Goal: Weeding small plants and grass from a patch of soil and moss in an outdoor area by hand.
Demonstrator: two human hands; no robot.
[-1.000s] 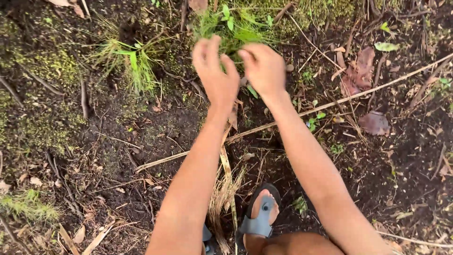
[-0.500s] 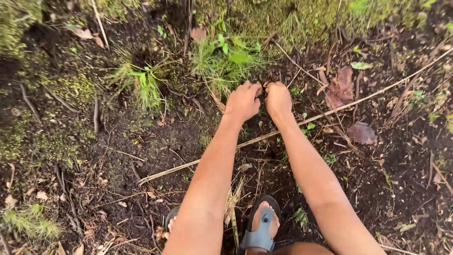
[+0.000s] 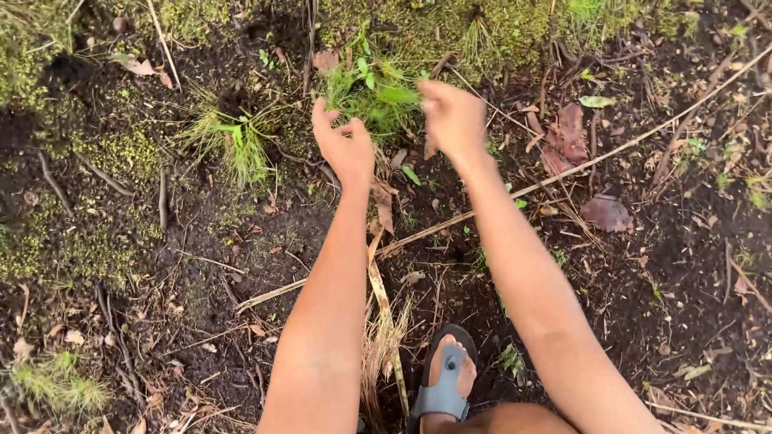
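Two hands meet at one clump of grass. Our left hand (image 3: 346, 149) has its fingers (image 3: 322, 120) curled loosely inward, thumb and forefinger hooked toward each other at the left edge of the grass tuft (image 3: 374, 90); we cannot tell whether any blades are actually pinched between them. Our right hand (image 3: 452, 119) is blurred, its fingers (image 3: 426, 88) bent and bunched against the right side of the same tuft, and whether they grip stems is not clear either. That tuft stands rooted in dark soil (image 3: 265, 233) between the two hands, just beyond the fingertips, with a few broader green leaves in its crown.

Moving outward, a second grass clump (image 3: 233, 141) grows to the left, well apart from our left hand. Mossy ground (image 3: 121, 149) covers the far left and the upper edge. A long pale stem (image 3: 515, 193) lies slantwise across the soil, passing under both forearms. Brown dead leaves (image 3: 567, 137) lie to the right of our right hand, another one (image 3: 607, 213) lower down. A dry straw-coloured blade (image 3: 384, 313) lies between our forearms, and at the bottom our foot sits in a grey sandal (image 3: 444, 390).
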